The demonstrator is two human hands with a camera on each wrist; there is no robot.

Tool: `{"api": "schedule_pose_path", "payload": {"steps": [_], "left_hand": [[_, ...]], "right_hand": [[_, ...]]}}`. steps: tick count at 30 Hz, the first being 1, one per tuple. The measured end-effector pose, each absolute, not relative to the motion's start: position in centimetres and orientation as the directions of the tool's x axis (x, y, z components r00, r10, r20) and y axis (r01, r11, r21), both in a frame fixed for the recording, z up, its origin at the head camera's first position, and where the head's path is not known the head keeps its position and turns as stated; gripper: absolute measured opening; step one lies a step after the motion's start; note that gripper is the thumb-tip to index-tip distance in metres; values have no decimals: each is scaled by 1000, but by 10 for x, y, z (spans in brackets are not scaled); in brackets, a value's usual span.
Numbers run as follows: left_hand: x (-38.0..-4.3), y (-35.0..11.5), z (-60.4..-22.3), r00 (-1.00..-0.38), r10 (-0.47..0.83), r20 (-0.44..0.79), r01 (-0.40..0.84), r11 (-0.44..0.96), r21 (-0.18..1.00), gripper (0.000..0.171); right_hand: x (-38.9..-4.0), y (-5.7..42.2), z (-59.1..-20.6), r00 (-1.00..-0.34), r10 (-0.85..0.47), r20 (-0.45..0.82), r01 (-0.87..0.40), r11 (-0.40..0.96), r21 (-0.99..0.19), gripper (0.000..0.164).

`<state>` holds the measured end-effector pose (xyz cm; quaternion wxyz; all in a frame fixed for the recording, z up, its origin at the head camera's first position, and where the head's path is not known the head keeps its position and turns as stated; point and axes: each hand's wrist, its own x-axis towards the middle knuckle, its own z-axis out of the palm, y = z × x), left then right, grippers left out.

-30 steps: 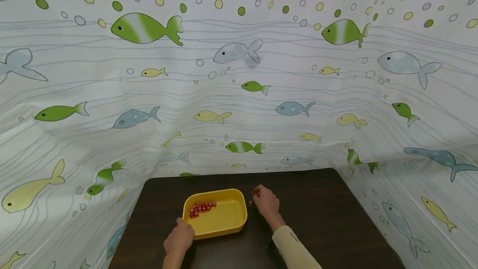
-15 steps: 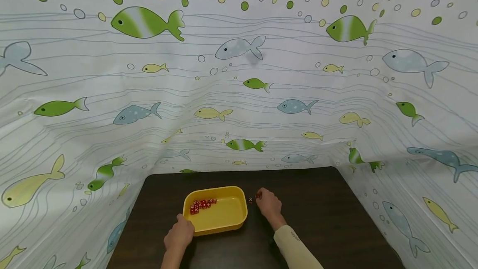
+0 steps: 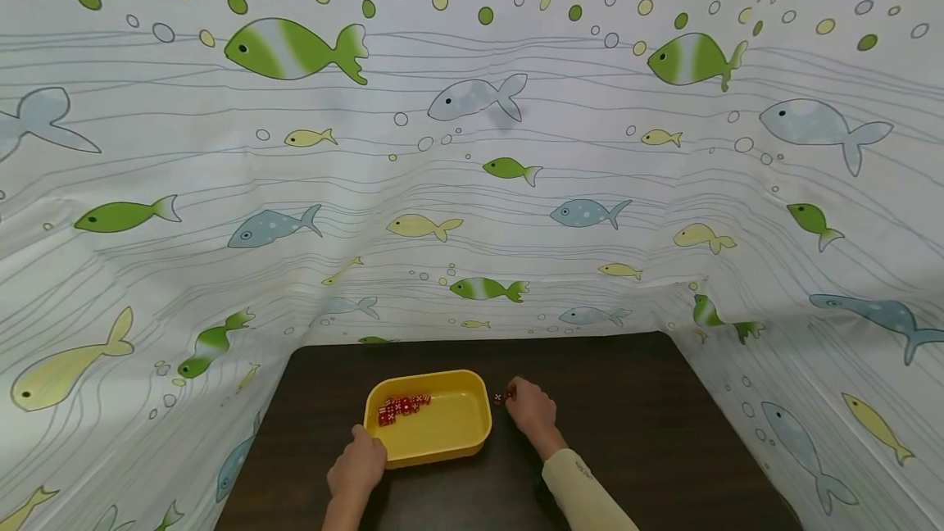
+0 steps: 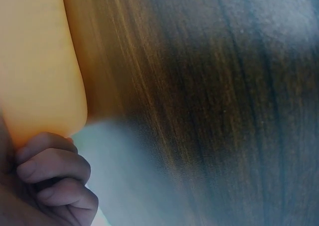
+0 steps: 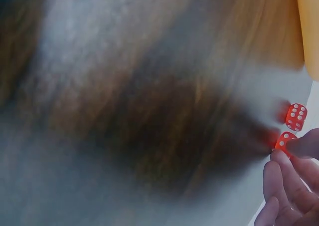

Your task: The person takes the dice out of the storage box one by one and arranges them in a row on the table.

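A yellow tray (image 3: 442, 430) sits on the dark table, with several red dice (image 3: 401, 408) grouped at its left. My left hand (image 3: 356, 464) grips its near left corner; curled fingers (image 4: 55, 163) show against the tray wall in the left wrist view. To the right of the tray, my right hand (image 3: 533, 410) pinches one red die (image 5: 284, 138) between thumb and finger, low at the tabletop. Another red die (image 5: 296, 117) with white pips lies close beside it, between the hand and the tray.
The dark wood-grain table (image 3: 619, 416) extends to both sides and behind the tray. A white fish-patterned curtain (image 3: 590, 252) hangs behind and around the table.
My right hand has come slightly nearer to me, bringing the pinched die down beside the loose one. The left hand keeps its grip on the tray. The head view shifted slightly.
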<state>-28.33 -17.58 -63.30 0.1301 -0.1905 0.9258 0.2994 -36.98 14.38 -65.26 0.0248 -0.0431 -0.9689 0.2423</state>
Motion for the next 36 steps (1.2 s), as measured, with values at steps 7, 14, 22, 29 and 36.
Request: {"api": "schedule_pose_path", "payload": {"steps": [7, 14, 22, 29, 36], "left_hand": [[-282, -174, -633, -896, -277, -347, -427, 749, 506, 40], [-281, -174, -638, -887, -287, -361, -443, 748, 494, 40], [-282, -175, -638, -883, -305, -358, -456, 742, 492, 38], [-282, -177, -638, -889, -297, -349, -446, 736, 508, 40], [-284, -176, -636, -889, -300, -347, -446, 741, 501, 41]], "right_hand": [[-371, 144, -652, -997, 77, 17, 62, 896, -440, 14], [-370, 143, -653, -995, 94, -21, 94, 891, -443, 34], [-372, 139, -643, -994, 109, 8, 98, 915, -391, 59], [-371, 122, -632, -989, 111, 101, 55, 896, -441, 57], [-372, 97, -626, -984, 67, 163, -17, 884, -467, 44]]}}
